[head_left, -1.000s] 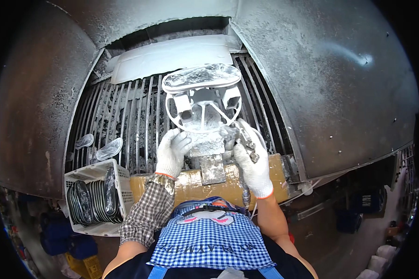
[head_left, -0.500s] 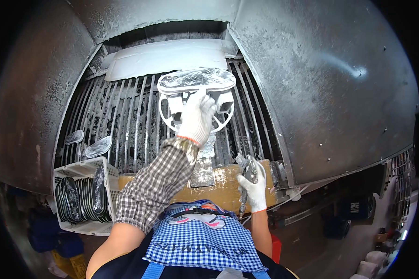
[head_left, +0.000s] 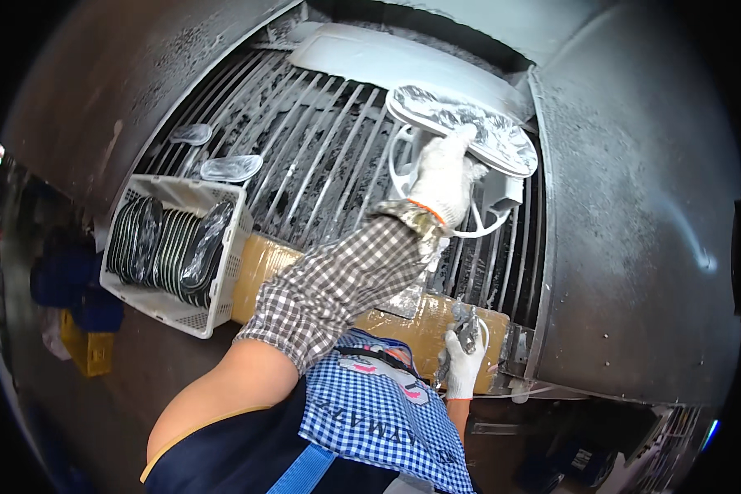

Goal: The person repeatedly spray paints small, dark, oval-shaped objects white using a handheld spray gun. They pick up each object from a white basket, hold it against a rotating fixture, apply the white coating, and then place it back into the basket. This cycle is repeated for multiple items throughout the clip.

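Observation:
My left hand [head_left: 446,173], in a white knit glove, is closed on the near edge of an oval plate [head_left: 490,132] covered in crinkled clear film. The plate rests on a white round stand [head_left: 502,191] with a ring-shaped base, partly hidden by my hand. Lower right, my gloved right hand [head_left: 464,366] is wrapped round a spray gun [head_left: 467,328] crusted with grey residue. The gun is held by the near ledge, apart from the plate.
Metal grate bars [head_left: 305,160] run beneath the stand, between dark metal side walls [head_left: 634,247]. A white board [head_left: 387,56] lies at the back. Left, a white basket [head_left: 160,306] holds several dark oval plates. Two film-covered oval pieces [head_left: 231,168] lie behind it. A brown taped ledge [head_left: 259,267] runs along the front.
The view has turned, so the grate and basket look slanted and the stand sits farther right in the picture. My left hand stays at the oval plate, my right on the spray gun.

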### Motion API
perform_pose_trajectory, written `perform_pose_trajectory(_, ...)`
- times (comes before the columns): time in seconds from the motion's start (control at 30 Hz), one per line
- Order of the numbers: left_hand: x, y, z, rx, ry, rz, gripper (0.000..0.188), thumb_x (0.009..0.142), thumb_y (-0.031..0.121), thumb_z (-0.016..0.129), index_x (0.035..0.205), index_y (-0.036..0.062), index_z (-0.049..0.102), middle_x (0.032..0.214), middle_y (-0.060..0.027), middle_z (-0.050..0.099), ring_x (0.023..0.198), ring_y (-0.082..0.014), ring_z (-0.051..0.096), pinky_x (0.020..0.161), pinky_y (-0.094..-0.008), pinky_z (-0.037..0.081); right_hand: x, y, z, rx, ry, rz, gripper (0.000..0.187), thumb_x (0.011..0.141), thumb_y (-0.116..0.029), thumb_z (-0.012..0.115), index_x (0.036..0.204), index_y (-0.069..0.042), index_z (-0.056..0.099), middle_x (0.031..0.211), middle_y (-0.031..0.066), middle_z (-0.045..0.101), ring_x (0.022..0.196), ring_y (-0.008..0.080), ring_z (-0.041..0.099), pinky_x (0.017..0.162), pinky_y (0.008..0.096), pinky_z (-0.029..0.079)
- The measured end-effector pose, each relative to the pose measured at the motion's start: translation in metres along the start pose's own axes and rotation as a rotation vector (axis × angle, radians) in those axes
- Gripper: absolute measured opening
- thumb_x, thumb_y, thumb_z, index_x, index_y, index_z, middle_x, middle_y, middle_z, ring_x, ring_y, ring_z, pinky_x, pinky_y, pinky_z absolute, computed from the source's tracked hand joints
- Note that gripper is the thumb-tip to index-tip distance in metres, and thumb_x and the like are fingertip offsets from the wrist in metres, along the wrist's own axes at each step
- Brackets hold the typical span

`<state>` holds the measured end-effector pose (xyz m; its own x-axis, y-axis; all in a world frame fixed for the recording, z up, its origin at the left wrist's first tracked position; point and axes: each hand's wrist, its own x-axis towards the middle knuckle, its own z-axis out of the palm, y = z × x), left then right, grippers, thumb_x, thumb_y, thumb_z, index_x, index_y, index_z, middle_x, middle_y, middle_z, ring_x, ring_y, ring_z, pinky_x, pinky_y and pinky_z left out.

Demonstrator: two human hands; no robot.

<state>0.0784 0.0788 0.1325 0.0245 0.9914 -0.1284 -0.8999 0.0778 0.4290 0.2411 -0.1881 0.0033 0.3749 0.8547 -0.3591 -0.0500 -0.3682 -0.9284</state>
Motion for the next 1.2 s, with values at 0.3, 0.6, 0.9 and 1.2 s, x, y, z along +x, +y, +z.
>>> perform_pose_trajectory(0.3,-0.01,0.136,-0.121,-0.016,0.077,0.261,0.049,0.101,0.012,0.066,0.145,-0.002,0.052,0.141,-0.0214,0.063,0.131,-0.0363,0.063,0.109,-0.0572,0.055,0.006,0.001,0.02,-0.16,-0.085,0.019,0.051,0.096,-0.008,0.07,0.146,-0.005,0.061,0.086,-0.0014,0.063,0.057,0.0064,0.053,0.05,0.0243,0.044)
perform_pose_trajectory(0.6,-0.013,0.058,-0.367,-0.098,0.501,-0.085,0.041,0.108,0.012,0.046,0.146,-0.0028,0.047,0.143,-0.0258,0.061,0.13,-0.0405,0.064,0.11,-0.0586,0.056,0.007,-0.005,0.031,-0.233,-0.112,0.056,0.035,0.096,-0.005,0.073,0.129,-0.006,0.064,0.089,0.0022,0.068,0.054,0.009,0.056,0.046,0.0247,0.046)
perform_pose_trajectory(0.9,0.02,0.073,-0.36,-0.088,0.415,0.032,0.055,0.106,0.014,0.051,0.155,-0.0052,0.036,0.148,-0.0282,0.056,0.132,-0.037,0.062,0.112,-0.0548,0.055,0.005,0.003,0.029,-0.304,-0.094,0.068,0.027,0.096,-0.008,0.074,0.122,-0.003,0.067,0.084,0.0032,0.069,0.053,0.0085,0.056,0.046,0.0244,0.045)
perform_pose_trajectory(1.2,-0.025,0.067,-0.35,0.392,0.565,-0.264,0.045,0.102,0.036,0.069,0.136,0.0089,0.059,0.119,-0.0107,0.063,0.1,-0.0231,0.062,0.086,-0.0385,0.052,0.009,0.007,0.033,-0.292,-0.152,0.077,0.034,0.096,-0.009,0.075,0.128,-0.004,0.066,0.086,0.0032,0.07,0.054,0.0088,0.057,0.047,0.0247,0.046)
